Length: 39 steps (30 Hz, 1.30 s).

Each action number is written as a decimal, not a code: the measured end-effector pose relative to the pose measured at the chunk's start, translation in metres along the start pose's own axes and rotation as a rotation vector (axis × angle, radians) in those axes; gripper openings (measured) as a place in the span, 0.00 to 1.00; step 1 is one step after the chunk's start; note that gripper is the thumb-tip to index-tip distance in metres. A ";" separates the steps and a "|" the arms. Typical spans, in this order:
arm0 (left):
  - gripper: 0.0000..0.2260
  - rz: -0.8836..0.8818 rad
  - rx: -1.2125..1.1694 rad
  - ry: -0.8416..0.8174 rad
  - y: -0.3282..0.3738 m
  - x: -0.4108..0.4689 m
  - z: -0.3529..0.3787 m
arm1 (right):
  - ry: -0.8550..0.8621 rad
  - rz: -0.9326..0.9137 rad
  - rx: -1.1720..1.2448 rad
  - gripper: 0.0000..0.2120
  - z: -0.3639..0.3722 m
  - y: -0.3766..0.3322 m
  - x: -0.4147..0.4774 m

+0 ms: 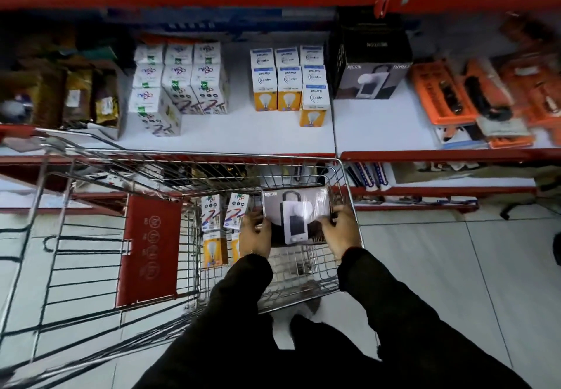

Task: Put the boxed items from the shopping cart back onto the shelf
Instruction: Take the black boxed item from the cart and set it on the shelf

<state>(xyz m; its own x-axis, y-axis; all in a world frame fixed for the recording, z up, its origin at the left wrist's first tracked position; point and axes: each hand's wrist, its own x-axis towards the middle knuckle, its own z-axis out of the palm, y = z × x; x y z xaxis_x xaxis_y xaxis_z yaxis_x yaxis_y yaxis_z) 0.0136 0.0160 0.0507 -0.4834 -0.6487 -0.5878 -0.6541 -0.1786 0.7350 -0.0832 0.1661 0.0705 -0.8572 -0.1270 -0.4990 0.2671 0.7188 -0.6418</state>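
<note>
1. I clasp the lamp box [296, 214] inside the cart [194, 158], left hand [255, 235] and right hand [341, 230] on opposite sides, fingers clenched on it.
2. The two-handed hold steadies it for lifting to the shelf [243, 136], beside its twin [372, 80].

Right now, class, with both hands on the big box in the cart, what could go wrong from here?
1. The big box sits tight against the cart rim; lifting may snag it.
2. The left hand is close beside the small boxes; it could topple them.
</note>
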 end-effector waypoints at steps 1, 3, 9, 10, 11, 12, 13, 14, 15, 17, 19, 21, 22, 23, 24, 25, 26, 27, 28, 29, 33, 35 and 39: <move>0.20 0.020 -0.016 0.017 0.003 -0.004 -0.004 | 0.006 -0.029 0.002 0.18 -0.006 -0.006 -0.006; 0.19 0.077 -0.045 0.046 0.015 -0.015 -0.011 | 0.021 -0.104 0.023 0.21 -0.016 -0.014 -0.015; 0.11 0.403 -0.146 0.145 0.062 -0.047 -0.019 | 0.144 -0.319 0.022 0.24 -0.058 -0.034 -0.030; 0.12 0.467 -0.162 0.147 0.068 -0.052 -0.017 | 0.185 -0.346 0.055 0.23 -0.065 -0.035 -0.031; 0.13 0.513 -0.168 0.139 0.076 -0.055 -0.015 | 0.227 -0.372 0.091 0.22 -0.073 -0.037 -0.032; 0.14 0.564 -0.175 0.126 0.083 -0.057 -0.012 | 0.265 -0.392 0.129 0.21 -0.080 -0.037 -0.033; 0.14 0.600 -0.164 0.116 0.092 -0.060 -0.008 | 0.305 -0.419 0.164 0.20 -0.087 -0.037 -0.031; 0.14 0.645 -0.159 0.105 0.101 -0.060 -0.002 | 0.345 -0.451 0.194 0.20 -0.096 -0.038 -0.028; 0.15 0.675 -0.143 0.085 0.109 -0.060 0.002 | 0.377 -0.477 0.215 0.20 -0.103 -0.038 -0.025; 0.16 0.739 -0.091 0.040 0.128 -0.059 0.016 | 0.431 -0.507 0.246 0.22 -0.122 -0.039 -0.014; 0.18 0.793 -0.011 0.010 0.146 -0.054 0.032 | 0.455 -0.507 0.248 0.22 -0.142 -0.039 0.001; 0.18 0.815 0.065 -0.015 0.162 -0.050 0.050 | 0.464 -0.489 0.210 0.22 -0.159 -0.035 0.018; 0.18 0.805 0.077 -0.034 0.169 -0.046 0.060 | 0.465 -0.473 0.189 0.23 -0.167 -0.032 0.027; 0.18 0.778 0.090 -0.051 0.174 -0.042 0.070 | 0.463 -0.464 0.168 0.24 -0.175 -0.030 0.037; 0.18 0.759 0.107 -0.058 0.177 -0.037 0.079 | 0.458 -0.459 0.153 0.24 -0.181 -0.029 0.044; 0.18 0.742 0.134 -0.054 0.180 -0.033 0.087 | 0.454 -0.460 0.137 0.24 -0.185 -0.029 0.050; 0.18 0.724 0.155 -0.053 0.183 -0.026 0.097 | 0.451 -0.459 0.116 0.24 -0.190 -0.029 0.059; 0.18 0.700 0.164 -0.054 0.185 -0.021 0.106 | 0.440 -0.450 0.092 0.23 -0.194 -0.029 0.067; 0.17 0.673 0.160 -0.054 0.186 -0.015 0.114 | 0.425 -0.432 0.073 0.23 -0.196 -0.031 0.074; 0.16 0.642 0.150 -0.057 0.189 -0.010 0.122 | 0.407 -0.413 0.064 0.23 -0.198 -0.032 0.081; 0.14 0.570 0.149 -0.077 0.193 0.009 0.144 | 0.330 -0.366 0.073 0.20 -0.196 -0.032 0.113; 0.15 0.543 0.147 -0.103 0.196 0.016 0.151 | 0.253 -0.323 0.097 0.22 -0.194 -0.033 0.127; 0.21 0.500 0.156 -0.186 0.200 0.028 0.164 | 0.123 -0.231 0.149 0.27 -0.192 -0.035 0.148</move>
<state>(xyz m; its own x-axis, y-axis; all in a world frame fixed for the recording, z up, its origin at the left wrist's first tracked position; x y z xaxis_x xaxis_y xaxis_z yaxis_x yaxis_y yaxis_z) -0.2262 0.0837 0.1259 -0.8423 -0.4824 -0.2405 -0.3902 0.2379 0.8895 -0.3042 0.2534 0.1310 -0.9474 -0.1850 -0.2611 0.1126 0.5710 -0.8132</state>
